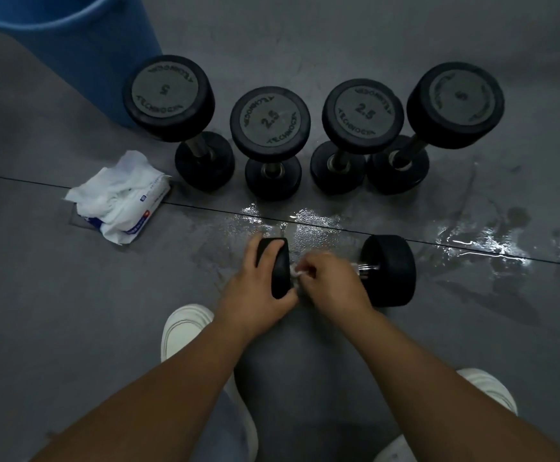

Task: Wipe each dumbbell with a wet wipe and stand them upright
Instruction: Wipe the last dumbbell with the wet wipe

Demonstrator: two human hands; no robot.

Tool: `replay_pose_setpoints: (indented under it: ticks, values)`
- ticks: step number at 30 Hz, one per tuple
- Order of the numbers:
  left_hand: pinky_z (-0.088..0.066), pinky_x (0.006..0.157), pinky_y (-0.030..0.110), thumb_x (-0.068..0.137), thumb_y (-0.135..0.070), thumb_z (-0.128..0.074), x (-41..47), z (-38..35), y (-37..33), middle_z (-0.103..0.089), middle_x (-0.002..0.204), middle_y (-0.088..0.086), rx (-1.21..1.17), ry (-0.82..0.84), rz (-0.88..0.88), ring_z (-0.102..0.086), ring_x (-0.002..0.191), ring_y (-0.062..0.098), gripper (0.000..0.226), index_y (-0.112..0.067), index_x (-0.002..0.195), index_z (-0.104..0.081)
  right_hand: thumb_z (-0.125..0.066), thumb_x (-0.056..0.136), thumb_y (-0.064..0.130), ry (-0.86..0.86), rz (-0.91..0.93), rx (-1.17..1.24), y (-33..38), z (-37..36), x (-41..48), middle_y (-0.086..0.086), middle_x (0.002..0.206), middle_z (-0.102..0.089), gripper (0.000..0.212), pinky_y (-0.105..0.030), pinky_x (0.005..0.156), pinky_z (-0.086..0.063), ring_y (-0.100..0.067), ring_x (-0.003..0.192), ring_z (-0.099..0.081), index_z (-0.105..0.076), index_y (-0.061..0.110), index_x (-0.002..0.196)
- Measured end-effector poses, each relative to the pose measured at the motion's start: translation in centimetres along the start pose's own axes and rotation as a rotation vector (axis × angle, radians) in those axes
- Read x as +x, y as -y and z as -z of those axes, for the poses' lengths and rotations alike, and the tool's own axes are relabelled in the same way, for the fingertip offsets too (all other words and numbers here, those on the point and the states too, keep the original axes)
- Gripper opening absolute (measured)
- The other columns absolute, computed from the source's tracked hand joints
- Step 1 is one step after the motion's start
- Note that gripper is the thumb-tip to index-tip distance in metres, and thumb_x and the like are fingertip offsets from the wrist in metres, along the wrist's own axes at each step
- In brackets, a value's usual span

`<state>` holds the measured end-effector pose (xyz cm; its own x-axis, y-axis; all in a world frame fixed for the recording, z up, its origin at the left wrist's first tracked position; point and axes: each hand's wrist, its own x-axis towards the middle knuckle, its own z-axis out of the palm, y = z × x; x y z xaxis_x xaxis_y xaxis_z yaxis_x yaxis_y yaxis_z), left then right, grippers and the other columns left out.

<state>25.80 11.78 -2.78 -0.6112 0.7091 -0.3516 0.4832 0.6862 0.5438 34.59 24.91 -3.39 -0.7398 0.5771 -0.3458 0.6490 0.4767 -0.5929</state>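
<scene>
A black dumbbell (390, 270) lies on its side on the wet grey floor in front of me. My left hand (252, 288) grips its left head. My right hand (330, 283) is closed around a white wet wipe (297, 271) pressed on the chrome handle next to that head. Several black dumbbells stand upright in a row behind: a 5 (168, 96), a 2.5 (270, 123), another 2.5 (362, 115) and a 5 (455, 103) at the right.
An open pack of wet wipes (122, 198) lies on the floor at the left. A blue bucket (82, 38) stands at the back left. Water patches (472, 243) glisten on the floor to the right. My white shoes (185, 328) are below the hands.
</scene>
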Motion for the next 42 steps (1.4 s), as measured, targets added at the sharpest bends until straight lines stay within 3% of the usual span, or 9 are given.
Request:
replay_pose_setpoints:
  ticks: [6,10,14,18,27,30,34,38,42]
  values:
    - [-0.026,0.116,0.049,0.07,-0.051,-0.057,0.9,-0.1,-1.3,-0.02,0.161,0.012,0.415,-0.13,-0.152,-0.022,0.147,0.032,0.085,-0.015,0.144,-0.035,-0.061,0.083,0.022,-0.045,-0.037,-0.002,-0.7,1.0,0.6,0.001,0.09,-0.06,0.006,-0.034,0.071,-0.049,-0.019,0.081,-0.059,-0.06,0.027,0.085]
    - [-0.014,0.122,0.04,0.072,-0.054,-0.068,1.3,-0.3,-0.8,-0.012,0.161,0.011,0.422,0.045,-0.201,-0.006,0.15,0.029,0.107,-0.008,0.153,-0.015,-0.06,0.083,0.02,-0.197,-0.084,0.047,-1.1,1.6,0.8,0.001,0.091,-0.061,0.007,-0.032,0.07,-0.048,-0.018,0.081,-0.058,-0.063,0.024,0.088]
    - [-0.031,0.116,0.045,0.064,-0.054,-0.078,1.7,1.0,0.2,-0.013,0.159,0.006,0.427,0.127,-0.263,-0.008,0.148,0.026,0.118,-0.01,0.152,-0.014,-0.058,0.081,0.018,0.133,0.103,-0.045,-0.4,0.4,-0.1,0.0,0.09,-0.062,0.013,-0.032,0.072,-0.048,-0.021,0.087,-0.059,-0.066,0.024,0.089]
    - [-0.04,0.11,0.045,0.06,-0.057,-0.079,1.9,1.2,0.4,-0.019,0.155,0.004,0.415,0.097,-0.272,-0.014,0.145,0.025,0.117,-0.013,0.149,-0.018,-0.06,0.084,0.022,-0.177,-0.103,0.064,-0.8,0.5,0.3,0.0,0.091,-0.062,0.01,-0.029,0.068,-0.046,-0.018,0.08,-0.06,-0.067,0.025,0.09]
    - [-0.049,0.1,0.046,0.06,-0.052,-0.079,1.1,0.6,-0.1,-0.016,0.154,0.01,0.434,0.099,-0.299,-0.01,0.146,0.033,0.109,-0.028,0.147,-0.019,-0.056,0.086,0.02,-0.013,-0.066,-0.047,0.9,0.9,1.3,-0.005,0.096,-0.068,0.014,-0.026,0.068,-0.039,-0.024,0.092,-0.062,-0.067,0.02,0.094]
    - [-0.048,0.101,0.043,0.064,-0.053,-0.078,1.1,0.9,-0.4,-0.011,0.154,0.008,0.454,0.116,-0.278,-0.006,0.146,0.03,0.108,-0.025,0.149,-0.018,-0.059,0.081,0.021,0.222,-0.02,-0.1,1.3,0.9,0.7,-0.005,0.089,-0.069,0.007,-0.027,0.068,-0.045,-0.025,0.087,-0.064,-0.065,0.019,0.084]
    - [-0.049,0.1,0.044,0.061,-0.052,-0.081,1.3,1.2,-0.4,-0.017,0.153,0.005,0.404,0.092,-0.281,-0.01,0.145,0.027,0.113,-0.02,0.145,-0.012,-0.059,0.082,0.022,-0.027,-0.163,-0.027,0.6,1.3,1.6,-0.003,0.087,-0.069,0.009,-0.028,0.069,-0.046,-0.023,0.084,-0.063,-0.067,0.021,0.085]
    - [-0.04,0.109,0.046,0.053,-0.059,-0.083,2.0,1.3,0.1,-0.02,0.152,0.005,0.441,0.106,-0.278,-0.017,0.144,0.027,0.121,-0.018,0.145,-0.015,-0.06,0.082,0.022,0.189,-0.007,-0.122,0.8,1.4,0.6,0.0,0.088,-0.069,0.01,-0.025,0.066,-0.044,-0.019,0.084,-0.062,-0.07,0.022,0.086]
    - [-0.024,0.118,0.045,0.057,-0.059,-0.081,2.7,1.5,0.1,-0.009,0.158,0.012,0.502,0.19,-0.256,-0.011,0.147,0.032,0.125,-0.017,0.151,-0.01,-0.058,0.086,0.022,-0.025,-0.034,-0.099,-0.5,2.8,1.7,0.0,0.092,-0.058,0.01,-0.026,0.069,-0.041,-0.017,0.083,-0.057,-0.067,0.023,0.089]
